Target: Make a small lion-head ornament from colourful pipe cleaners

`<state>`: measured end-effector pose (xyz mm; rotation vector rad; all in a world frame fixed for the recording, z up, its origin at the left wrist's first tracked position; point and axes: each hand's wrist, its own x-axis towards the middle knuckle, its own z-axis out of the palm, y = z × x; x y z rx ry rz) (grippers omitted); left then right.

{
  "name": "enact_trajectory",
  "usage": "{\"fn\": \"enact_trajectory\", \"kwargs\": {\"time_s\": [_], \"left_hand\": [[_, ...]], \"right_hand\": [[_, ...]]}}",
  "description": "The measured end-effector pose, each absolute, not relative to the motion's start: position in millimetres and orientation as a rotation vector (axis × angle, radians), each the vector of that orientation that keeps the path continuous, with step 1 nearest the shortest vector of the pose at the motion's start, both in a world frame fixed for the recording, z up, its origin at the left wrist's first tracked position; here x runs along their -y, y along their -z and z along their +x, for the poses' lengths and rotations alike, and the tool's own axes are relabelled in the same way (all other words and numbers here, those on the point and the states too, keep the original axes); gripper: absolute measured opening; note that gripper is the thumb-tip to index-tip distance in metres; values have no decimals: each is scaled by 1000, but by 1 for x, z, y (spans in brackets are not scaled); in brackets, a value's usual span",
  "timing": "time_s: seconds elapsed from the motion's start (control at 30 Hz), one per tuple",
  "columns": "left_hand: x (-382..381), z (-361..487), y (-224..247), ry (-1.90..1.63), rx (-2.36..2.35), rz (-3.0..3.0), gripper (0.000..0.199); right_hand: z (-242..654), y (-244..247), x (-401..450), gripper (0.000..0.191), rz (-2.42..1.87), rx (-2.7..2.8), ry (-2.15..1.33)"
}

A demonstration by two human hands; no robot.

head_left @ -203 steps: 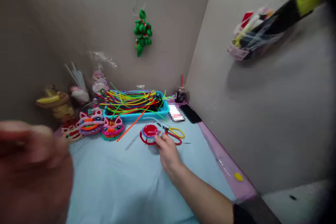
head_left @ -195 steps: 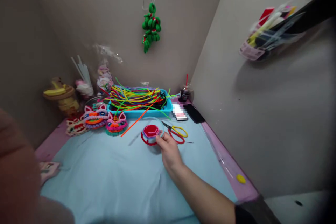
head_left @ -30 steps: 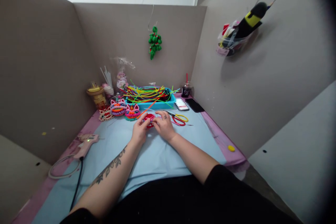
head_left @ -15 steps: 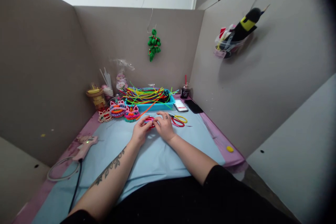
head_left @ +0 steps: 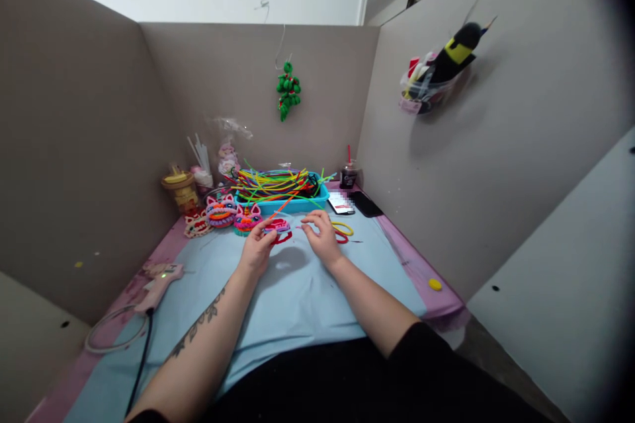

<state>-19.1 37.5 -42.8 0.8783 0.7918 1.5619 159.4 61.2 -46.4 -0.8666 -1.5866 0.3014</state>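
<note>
My left hand [head_left: 256, 250] is closed on a pink and red piece of bent pipe cleaners [head_left: 278, 226], held just above the cloth. A thin pale lilac strand runs across this piece toward the right. To its right, my right hand [head_left: 320, 238] has thumb and forefinger pinched at what looks like the end of a thin pipe cleaner [head_left: 298, 227], small and hard to make out. Scissors with one yellow and one red handle [head_left: 343, 229] lie beside my right hand, partly hidden by it. An orange pipe cleaner [head_left: 285, 205] slants up behind my left hand.
Behind the hands stands a blue tray [head_left: 278, 205] heaped with colourful pipe cleaners. Finished animal-face pieces [head_left: 221, 210] sit left of it. A pink glue gun [head_left: 161, 287] with a cord lies at left, phones [head_left: 366, 203] and a drink cup [head_left: 348, 175] at back right. Grey panels enclose the table.
My hands have moved apart: the left slightly left and down, the right to the right. More of the pink and red piece shows between them. The view has shifted slightly.
</note>
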Motion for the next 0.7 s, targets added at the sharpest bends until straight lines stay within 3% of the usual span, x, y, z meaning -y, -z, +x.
{"fn": "enact_trajectory", "kwargs": {"time_s": [0.33,0.7], "left_hand": [[-33,-19,42,-1438,-747,947,48],[-47,-23,51,-1693,-922,941,53]], "right_hand": [[157,52,-69,30,-875,1830,-90],[157,48,-64,16,-788,1571,-351]]}}
